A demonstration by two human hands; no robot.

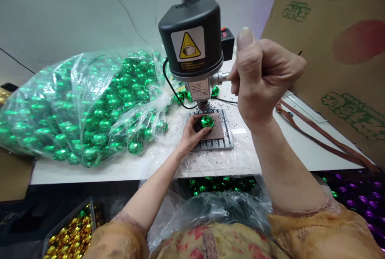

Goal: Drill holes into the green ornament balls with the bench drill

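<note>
A black bench drill press (192, 30) with a yellow warning label stands on the white table. Under its chuck (203, 106), a shiny green faceted ball (207, 121) rests on a brown pad (219, 127) over the slotted metal base (229, 140). My left hand (192, 132) grips the ball from its left side, thumb in front. Raised at the right of the machine, my right hand (258, 74) is closed around the feed lever (225, 76); most of the lever is hidden behind the fingers. Dark shavings are scattered around the base.
A large clear plastic bag (90, 106) of green balls fills the table's left side. At right stand a cardboard box (331, 50) and a brown strap (325, 140). Below the edge are a bin of gold balls (72, 233), green balls (222, 185) in plastic, and purple balls (357, 195).
</note>
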